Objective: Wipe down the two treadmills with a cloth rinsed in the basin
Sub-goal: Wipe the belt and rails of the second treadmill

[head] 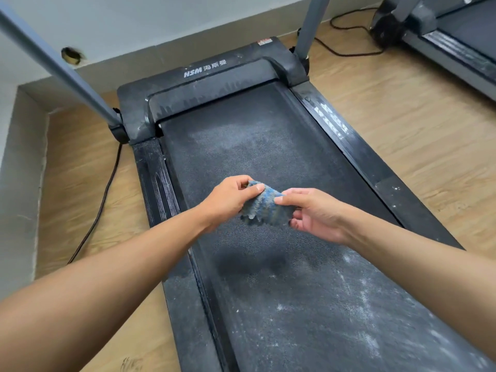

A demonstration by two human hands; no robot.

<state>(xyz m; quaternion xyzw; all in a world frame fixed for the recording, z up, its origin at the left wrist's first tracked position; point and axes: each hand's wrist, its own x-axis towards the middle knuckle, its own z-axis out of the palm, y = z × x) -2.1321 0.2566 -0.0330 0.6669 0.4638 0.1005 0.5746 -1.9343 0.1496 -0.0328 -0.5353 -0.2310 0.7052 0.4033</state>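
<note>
Centrally, one cloth (264, 208) pinched between left grip (228, 200), right grip (314, 213), near treadmill (268, 146), second treadmill (461, 30)

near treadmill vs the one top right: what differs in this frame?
The near treadmill shows belt, both side rails and HSM motor cover; the far treadmill shows only a corner at the frame edge. The near treadmill's belt has pale dusty patches; the far treadmill's belt is too little in view to judge. The left hand and right hand hold the cloth over the near treadmill, not the far treadmill. Shared: dark decks, grey uprights.
</note>
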